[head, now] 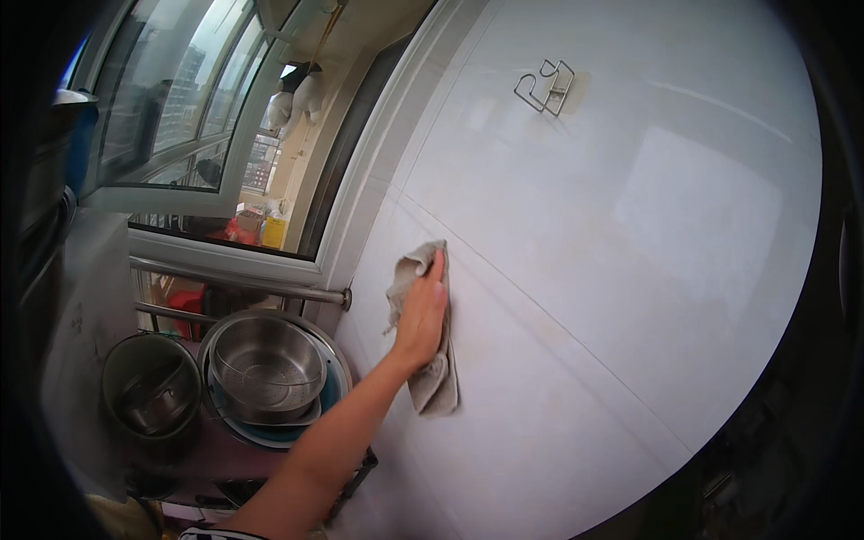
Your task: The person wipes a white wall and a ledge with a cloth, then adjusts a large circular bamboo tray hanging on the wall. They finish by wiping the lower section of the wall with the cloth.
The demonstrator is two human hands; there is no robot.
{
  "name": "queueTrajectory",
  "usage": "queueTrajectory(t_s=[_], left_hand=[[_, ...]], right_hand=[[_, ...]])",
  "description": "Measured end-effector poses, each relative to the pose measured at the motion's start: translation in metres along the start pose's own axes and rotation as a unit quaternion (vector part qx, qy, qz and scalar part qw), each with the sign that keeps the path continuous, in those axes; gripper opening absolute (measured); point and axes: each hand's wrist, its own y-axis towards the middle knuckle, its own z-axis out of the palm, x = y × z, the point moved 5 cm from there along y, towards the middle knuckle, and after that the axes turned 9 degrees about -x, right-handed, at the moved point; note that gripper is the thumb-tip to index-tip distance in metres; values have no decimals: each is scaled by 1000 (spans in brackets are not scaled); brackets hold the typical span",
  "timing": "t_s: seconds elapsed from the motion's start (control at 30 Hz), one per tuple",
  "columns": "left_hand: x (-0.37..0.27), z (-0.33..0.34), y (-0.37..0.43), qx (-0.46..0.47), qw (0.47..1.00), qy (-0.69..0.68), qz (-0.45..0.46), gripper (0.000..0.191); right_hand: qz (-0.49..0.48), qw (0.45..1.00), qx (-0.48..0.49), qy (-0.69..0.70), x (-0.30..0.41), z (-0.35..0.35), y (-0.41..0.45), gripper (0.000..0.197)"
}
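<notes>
My left hand [422, 320] presses a grey-beige cloth [435, 395] against the white tiled wall [574, 283]. The cloth bunches above and around my fingers, and its lower end hangs below the palm. Part of it is hidden under the hand. A thin tile joint runs diagonally just right of the hand. My right hand is out of view. Higher on the wall, a bent-wire metal hook [545, 88] is fixed to a clear pad.
Left of my forearm, a stainless steel perforated basin [266, 364] sits in larger basins. Beside them stands a deep pot [152, 385] with a metal vessel inside. A metal rail [236, 278] meets the wall below a window frame [297, 270]; its glazed sash [175, 101] stands open.
</notes>
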Motion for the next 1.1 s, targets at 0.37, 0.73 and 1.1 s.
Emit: queueTrajectory(t_s=[0.37,0.73,1.1], left_hand=[[50,-9,57,-117,990,73,14,52],[111,-27,113,-211,973,56,-77,50],[59,-7,79,-223,969,101,-41,50]], right_hand=[[-6,1000,-4,-25,-3,-2,-5,58],[-61,993,31,-96,-5,-4,2,62],[-62,996,-29,-65,-4,-3,0,63]])
